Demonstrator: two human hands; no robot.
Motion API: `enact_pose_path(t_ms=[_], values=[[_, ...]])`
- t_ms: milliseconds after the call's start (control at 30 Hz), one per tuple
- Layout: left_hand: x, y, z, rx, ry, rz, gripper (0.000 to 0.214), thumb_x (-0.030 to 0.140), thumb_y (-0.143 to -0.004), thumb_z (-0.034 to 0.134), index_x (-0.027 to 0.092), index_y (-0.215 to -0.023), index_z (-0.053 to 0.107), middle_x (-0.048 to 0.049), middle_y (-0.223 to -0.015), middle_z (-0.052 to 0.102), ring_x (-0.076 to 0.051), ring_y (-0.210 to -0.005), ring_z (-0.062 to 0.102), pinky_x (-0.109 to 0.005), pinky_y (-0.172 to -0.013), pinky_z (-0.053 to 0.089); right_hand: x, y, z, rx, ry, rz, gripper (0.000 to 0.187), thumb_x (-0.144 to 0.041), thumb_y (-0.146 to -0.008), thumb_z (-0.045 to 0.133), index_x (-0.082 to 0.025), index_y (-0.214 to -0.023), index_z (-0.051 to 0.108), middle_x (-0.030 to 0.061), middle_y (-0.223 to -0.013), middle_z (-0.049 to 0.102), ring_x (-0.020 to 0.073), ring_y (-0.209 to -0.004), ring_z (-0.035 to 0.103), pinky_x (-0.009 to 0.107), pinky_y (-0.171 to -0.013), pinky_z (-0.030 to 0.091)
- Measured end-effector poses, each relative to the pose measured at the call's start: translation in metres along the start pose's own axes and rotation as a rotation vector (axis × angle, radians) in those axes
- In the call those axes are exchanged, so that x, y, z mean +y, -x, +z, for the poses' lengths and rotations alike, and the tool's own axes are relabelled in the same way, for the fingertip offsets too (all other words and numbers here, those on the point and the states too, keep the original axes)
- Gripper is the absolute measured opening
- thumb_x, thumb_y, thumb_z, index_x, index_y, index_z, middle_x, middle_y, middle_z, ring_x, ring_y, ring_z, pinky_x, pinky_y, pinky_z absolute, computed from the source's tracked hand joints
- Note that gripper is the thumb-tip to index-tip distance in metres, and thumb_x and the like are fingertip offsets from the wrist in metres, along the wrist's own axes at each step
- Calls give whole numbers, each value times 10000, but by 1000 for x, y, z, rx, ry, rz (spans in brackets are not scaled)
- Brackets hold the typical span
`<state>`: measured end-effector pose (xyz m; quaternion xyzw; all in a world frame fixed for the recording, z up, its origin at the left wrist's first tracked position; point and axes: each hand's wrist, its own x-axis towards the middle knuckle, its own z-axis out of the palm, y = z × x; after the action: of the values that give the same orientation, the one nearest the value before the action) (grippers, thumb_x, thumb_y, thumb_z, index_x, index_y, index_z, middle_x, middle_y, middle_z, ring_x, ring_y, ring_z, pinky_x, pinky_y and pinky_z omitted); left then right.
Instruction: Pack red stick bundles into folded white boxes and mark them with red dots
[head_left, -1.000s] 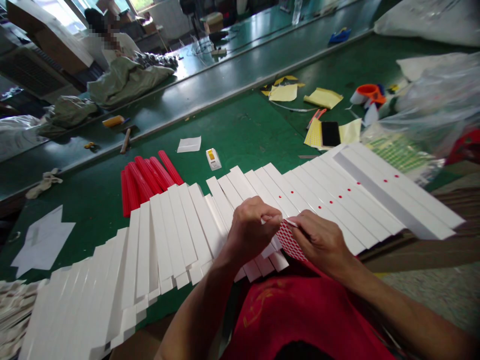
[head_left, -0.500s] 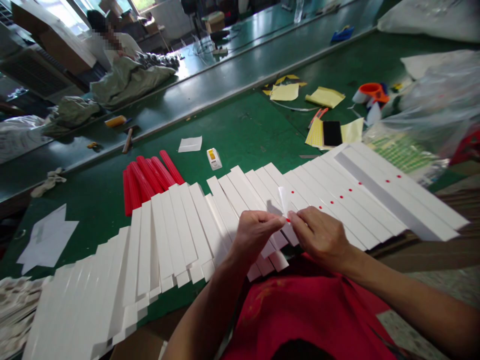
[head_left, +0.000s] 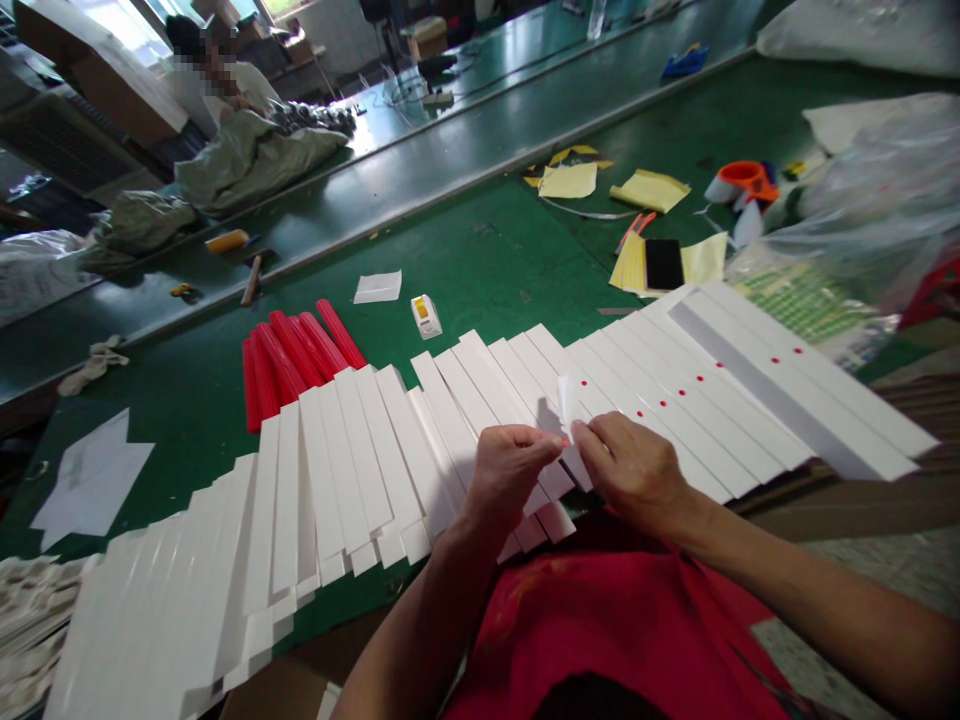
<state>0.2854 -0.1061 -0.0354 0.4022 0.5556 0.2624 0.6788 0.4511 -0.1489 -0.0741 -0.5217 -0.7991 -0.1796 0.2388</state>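
Note:
A long fan of overlapping white strips (head_left: 360, 460) lies across the green table (head_left: 487, 265); those on the right carry small red dots (head_left: 679, 394). My left hand (head_left: 506, 470) and my right hand (head_left: 626, 465) meet over the middle strips, both pinched. Between them stands a small white backing sheet (head_left: 568, 402), held at its lower edge, with a red dot at my fingertips. Which hand holds the sheet more firmly I cannot tell.
Red sticks (head_left: 292, 355) lie behind the strips at the left. A small white and yellow box (head_left: 426, 316) and a white slip (head_left: 379, 287) sit further back. Yellow papers (head_left: 649, 190), orange tape (head_left: 742, 180) and plastic bags (head_left: 862, 210) crowd the right. A person (head_left: 225, 90) sits at the far bench.
A second ago my hands held a sheet of red dots low against my body. They have since moved up onto the strips, and the white backing now stands upright between my fingers.

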Motion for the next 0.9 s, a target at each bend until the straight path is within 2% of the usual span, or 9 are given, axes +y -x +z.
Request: enact_pose_path(t_ms=[67,167,300,367,433,500,600,700,900], values=[[-3,-3,-6,-6,-122,62,295,414,-654,723,120,-648,708,20,-517,549,-62,-463,400,-211,-464,299,11,11,1,-40,-58,123,210,-100,-920,491,-128,-803,664,51,-658,567,172,-622,517,311,-556,343],[-7,-20,-15,-6,-518,220,283,362,-807,611,111,-791,739,-32,-681,657,-102,-573,535,-224,-547,414,31,33,-4,-66,-309,418,189,-194,-928,526,-151,-795,654,32,-688,596,149,-630,572,272,-578,395],[-2,-66,-15,-60,-857,311,186,268,-826,615,159,-786,761,-40,-843,705,-150,-767,626,-263,-714,473,47,52,-19,-180,-645,893,275,-366,-895,573,-194,-680,592,-19,-584,539,126,-528,513,252,-525,391],[5,-91,-10,-125,-1003,320,160,219,-823,626,190,-741,760,-28,-862,718,-168,-851,639,-296,-820,470,48,55,-25,-211,-738,1047,315,-450,-860,594,-200,-668,576,-28,-560,505,123,-500,473,252,-485,363],[10,-113,-4,-189,-1154,301,136,177,-819,641,196,-743,752,-28,-859,728,-186,-911,645,-350,-913,458,47,56,-27,-206,-781,1118,348,-507,-823,616,-200,-665,570,-24,-566,504,122,-498,460,250,-465,347],[11,-132,1,-248,-1297,260,71,211,-834,674,174,-814,731,-36,-883,724,-200,-948,649,-416,-962,460,45,59,-26,-190,-809,1148,374,-541,-805,625,-200,-663,567,-20,-568,505,122,-494,449,248,-451,341],[5,-152,4,-314,-1470,204,228,350,-896,656,140,-982,675,-56,-1016,695,-206,-992,649,-462,-951,499,44,68,-21,-172,-840,1178,385,-557,-800,629,-199,-672,572,-19,-562,497,118,-481,433,243,-431,332],[-4,-164,6,-355,-1584,183,297,388,-928,612,143,-1094,639,-73,-1112,665,-210,-1017,644,-453,-928,524,44,76,-20,-163,-833,1214,376,-549,-794,632,-196,-679,579,-15,-571,505,120,-492,442,236,-430,338],[-15,-172,11,-342,-1699,212,319,392,-931,606,149,-1137,627,-83,-1162,650,-226,-1065,630,-474,-953,511,44,76,-21,-194,-872,1258,371,-549,-789,627,-188,-706,603,-8,-580,532,129,-497,471,241,-442,364]])
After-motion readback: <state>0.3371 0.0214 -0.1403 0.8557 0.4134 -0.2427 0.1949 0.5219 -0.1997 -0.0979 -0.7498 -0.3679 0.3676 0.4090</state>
